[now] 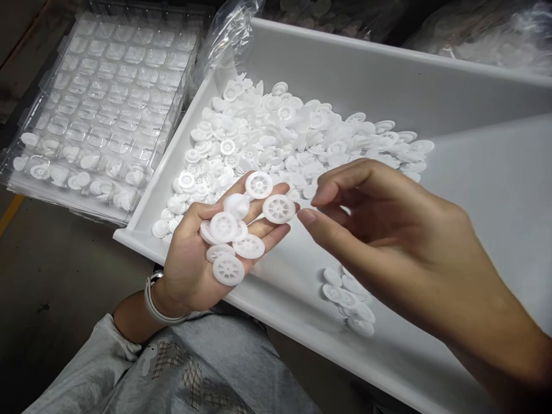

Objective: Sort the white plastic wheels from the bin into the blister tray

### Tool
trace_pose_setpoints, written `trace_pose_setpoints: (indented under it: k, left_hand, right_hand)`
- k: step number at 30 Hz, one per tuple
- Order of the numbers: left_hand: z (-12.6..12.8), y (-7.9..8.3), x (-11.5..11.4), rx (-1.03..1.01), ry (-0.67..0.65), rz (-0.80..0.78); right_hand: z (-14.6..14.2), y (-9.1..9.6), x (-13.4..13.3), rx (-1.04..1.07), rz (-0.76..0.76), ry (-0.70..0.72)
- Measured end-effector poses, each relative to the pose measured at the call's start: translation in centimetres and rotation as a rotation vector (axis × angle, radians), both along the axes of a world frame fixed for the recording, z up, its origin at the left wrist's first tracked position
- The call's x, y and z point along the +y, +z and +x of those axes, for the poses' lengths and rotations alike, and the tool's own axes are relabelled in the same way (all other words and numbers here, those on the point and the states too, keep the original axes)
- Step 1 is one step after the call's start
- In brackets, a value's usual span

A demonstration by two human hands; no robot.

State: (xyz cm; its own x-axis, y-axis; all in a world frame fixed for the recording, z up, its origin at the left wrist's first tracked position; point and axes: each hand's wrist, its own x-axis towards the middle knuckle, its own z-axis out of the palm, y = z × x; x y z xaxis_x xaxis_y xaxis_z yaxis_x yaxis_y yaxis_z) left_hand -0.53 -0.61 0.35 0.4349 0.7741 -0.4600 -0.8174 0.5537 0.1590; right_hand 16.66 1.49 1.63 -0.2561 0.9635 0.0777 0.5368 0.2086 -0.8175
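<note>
Left hand (194,267), grip spread open, cradles round, spoked white plastic discs (223,227); at its three o'clock, right hand (397,241), grip parted, empty.

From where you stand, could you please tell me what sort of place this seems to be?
Likely a factory work area for small plastic parts: a white bin holds a heap of white spoked discs, a clear pocketed tray sits beside it, and a yellow line marks the floor.
</note>
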Motion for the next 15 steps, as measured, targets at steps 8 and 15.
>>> trace_pose_setpoints:
  k: [8, 15]
  left_hand:
    - [0.1, -0.1, 0.2, 0.05, -0.011, -0.031]
    - [0.1, -0.1, 0.1, 0.039, 0.005, -0.023]
  right_hand:
    - [-0.1, -0.3, -1.3, -0.298, 0.539, 0.424]
    - [0.2, -0.5, -1.9, -0.425, 0.619, 0.559]
